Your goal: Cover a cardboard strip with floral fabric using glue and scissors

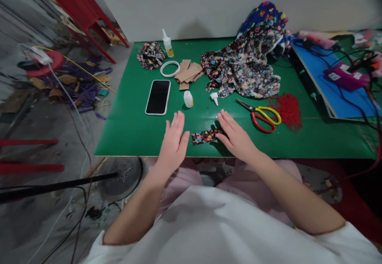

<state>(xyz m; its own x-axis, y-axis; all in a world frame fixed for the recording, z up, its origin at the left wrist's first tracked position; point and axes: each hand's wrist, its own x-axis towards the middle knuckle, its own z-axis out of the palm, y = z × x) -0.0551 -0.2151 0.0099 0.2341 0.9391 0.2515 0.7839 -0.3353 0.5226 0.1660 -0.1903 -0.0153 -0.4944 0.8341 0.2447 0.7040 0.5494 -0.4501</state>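
Note:
A small strip of dark floral fabric (204, 136) lies near the front edge of the green table (134, 136). My left hand (174, 142) is just left of the strip, fingers stretched out and holding nothing. On the other side, my right hand (234, 134) is flat with its fingers extended, its thumb at the strip's right end. Beyond my hands are a small white bottle (188, 99) and a white nozzle cap (215, 98). Scissors (259, 115) with yellow and red handles lie to the right, beside red threads (288, 111).
A phone (158, 97), white ring (170, 68), cardboard pieces (188, 73), glue bottle (168, 46) and fabric bundle (151, 55) stand farther back left. Large floral cloth (244, 65) covers the back middle. A blue folder (325, 85), purple device (346, 76) and cables are at right.

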